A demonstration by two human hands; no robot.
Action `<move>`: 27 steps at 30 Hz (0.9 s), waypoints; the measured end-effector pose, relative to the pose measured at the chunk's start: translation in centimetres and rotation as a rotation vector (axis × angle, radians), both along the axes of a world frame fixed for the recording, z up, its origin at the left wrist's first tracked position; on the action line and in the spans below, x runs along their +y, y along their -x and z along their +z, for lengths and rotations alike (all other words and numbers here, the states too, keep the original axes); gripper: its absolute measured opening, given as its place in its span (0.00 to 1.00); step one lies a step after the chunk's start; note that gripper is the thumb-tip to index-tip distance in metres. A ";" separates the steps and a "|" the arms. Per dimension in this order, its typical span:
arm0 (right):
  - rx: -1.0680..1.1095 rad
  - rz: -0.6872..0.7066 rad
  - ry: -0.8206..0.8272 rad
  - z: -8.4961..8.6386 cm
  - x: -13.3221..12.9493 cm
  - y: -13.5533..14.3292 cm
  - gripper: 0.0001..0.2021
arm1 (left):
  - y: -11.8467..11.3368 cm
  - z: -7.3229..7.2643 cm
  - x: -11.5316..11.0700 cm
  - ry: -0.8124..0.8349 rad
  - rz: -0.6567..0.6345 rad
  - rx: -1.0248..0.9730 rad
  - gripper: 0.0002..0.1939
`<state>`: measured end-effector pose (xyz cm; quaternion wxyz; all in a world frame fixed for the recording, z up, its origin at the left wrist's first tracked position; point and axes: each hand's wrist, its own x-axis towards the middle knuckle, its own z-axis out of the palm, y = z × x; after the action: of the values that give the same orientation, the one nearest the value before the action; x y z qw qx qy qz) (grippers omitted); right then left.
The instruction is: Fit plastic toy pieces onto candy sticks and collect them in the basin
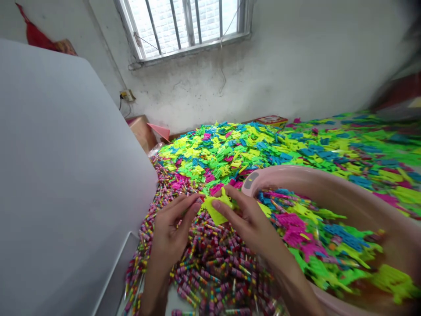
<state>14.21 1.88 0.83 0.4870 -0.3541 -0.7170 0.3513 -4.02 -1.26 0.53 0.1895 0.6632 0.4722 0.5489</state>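
My right hand [248,215] is closed on a flat bright yellow plastic piece [217,211] with a cut-out, knobbly upper edge, gripped between thumb and fingers. Just left of it, my left hand [174,226] pinches a small tube [199,200]. Only the tube's reddish end shows at the fingertips; the fingers hide the rest. The tube meets the left edge of the yellow piece, but whether it is inserted I cannot tell. Below both hands spreads a pile of small colourful tubes [213,263] with pink-purple bands.
A pink basin [315,173] at right holds plastic pieces and tubes. Behind it rises a heap of yellow, green, blue and pink plastic pieces [230,151]. A large white panel [72,166] stands close on the left. A barred window [190,26] is in the back wall.
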 end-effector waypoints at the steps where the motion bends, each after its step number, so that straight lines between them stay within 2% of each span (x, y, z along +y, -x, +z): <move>1: -0.005 -0.005 -0.020 0.0 -0.1 0.1 0.11 | 0.2 0.1 0.0 -0.002 -0.001 0.005 0.12; 8: -0.067 -0.050 -0.149 0.1 -0.8 0.6 0.08 | 0.8 0.5 -0.1 -0.085 -0.003 0.113 0.10; 13: -0.058 -0.080 0.000 -0.5 0.5 0.7 0.11 | 0.0 -0.2 0.8 -0.119 0.017 0.275 0.11; 17: -0.091 -0.155 0.053 -0.9 1.8 0.5 0.14 | -1.7 -1.4 1.8 -0.131 0.147 0.572 0.14; 20: -0.067 -0.201 0.078 -1.1 2.2 0.4 0.15 | -2.9 -2.1 2.1 -0.176 0.279 0.718 0.28; 21: -0.053 -0.204 0.092 -1.1 2.2 0.4 0.14 | -3.1 -2.3 2.2 -0.193 0.303 0.740 0.31; 25: -0.016 -0.190 0.144 -1.2 2.0 0.7 0.16 | -2.8 -2.5 2.4 -0.244 0.300 0.729 0.22; 27: -0.035 -0.190 0.142 -1.2 1.8 0.9 0.15 | -2.5 -2.6 2.4 -0.231 0.282 0.701 0.21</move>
<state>13.31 3.68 -0.38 0.4793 -0.4600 -0.6619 0.3474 -1.57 1.16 -2.03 -0.1363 0.7559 0.5300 0.3594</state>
